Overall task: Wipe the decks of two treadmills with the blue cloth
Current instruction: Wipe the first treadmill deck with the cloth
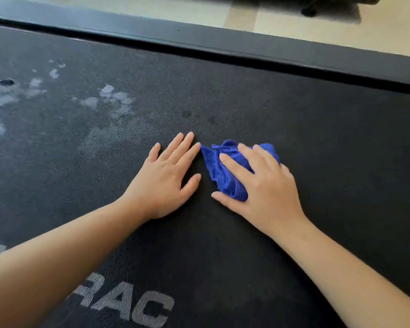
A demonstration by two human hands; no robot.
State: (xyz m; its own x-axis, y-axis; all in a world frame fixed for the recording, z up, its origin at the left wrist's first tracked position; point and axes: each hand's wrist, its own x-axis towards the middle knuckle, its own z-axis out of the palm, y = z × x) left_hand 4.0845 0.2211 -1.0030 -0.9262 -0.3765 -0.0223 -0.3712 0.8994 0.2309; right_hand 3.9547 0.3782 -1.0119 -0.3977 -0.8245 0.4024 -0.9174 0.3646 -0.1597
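Observation:
A black treadmill deck [282, 119] fills the view, its belt textured and printed with grey letters at the bottom. The blue cloth [219, 169] lies bunched on the belt near the middle. My right hand [263, 185] presses flat on the cloth, fingers spread over it, thumb on the belt. Just left of the cloth, my left hand [168, 178] rests palm down on the bare belt with fingers apart, its fingertips almost touching the cloth's corner.
Wet, shiny patches [109, 98] spread over the belt's left part. A black side rail [246, 43] runs along the far edge of the deck. Beyond it lies pale floor [199, 8] with a dark object at the top right.

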